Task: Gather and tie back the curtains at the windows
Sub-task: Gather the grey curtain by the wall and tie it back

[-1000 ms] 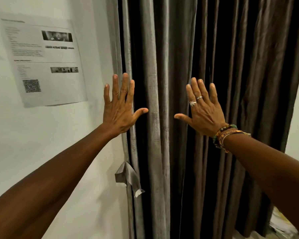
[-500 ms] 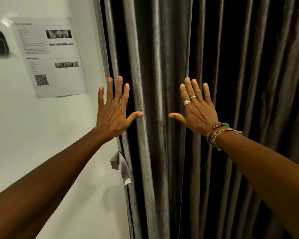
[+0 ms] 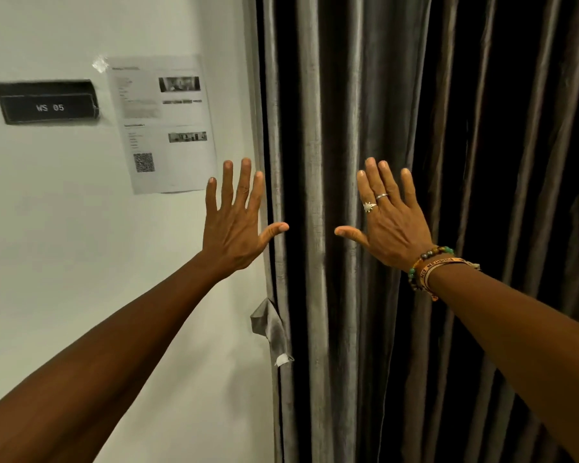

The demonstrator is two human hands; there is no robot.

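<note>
Grey pleated curtain (image 3: pixel 315 95) hangs full-length across the right two-thirds of my view, not yet gathered; white wall (image 3: pixel 81 279) fills the left. Both hands are raised before it, fingers straight and spread, holding nothing. The left hand (image 3: pixel 236 225) sits over the curtain's wall-side edge with its thumb across the first pleat, and the right hand (image 3: pixel 393 225) is over the folds further in. I cannot tell whether the palms touch cloth. A grey fabric tie-back (image 3: pixel 271 329) dangles at the curtain's edge below the left hand, white tab at its end. Risks, as I judge them: the heavy, sleek-looking folds may spill from one hand while the other reaches for the tie-back; a leftward sweep could knock the taped paper notice (image 3: pixel 163 125); the rings (image 3: pixel 368 206) or bracelets (image 3: pixel 428 267) might snag the weave. Room: the wall bounds the left edge hard; free-hanging cloth to the right and below gives the travel.
</note>
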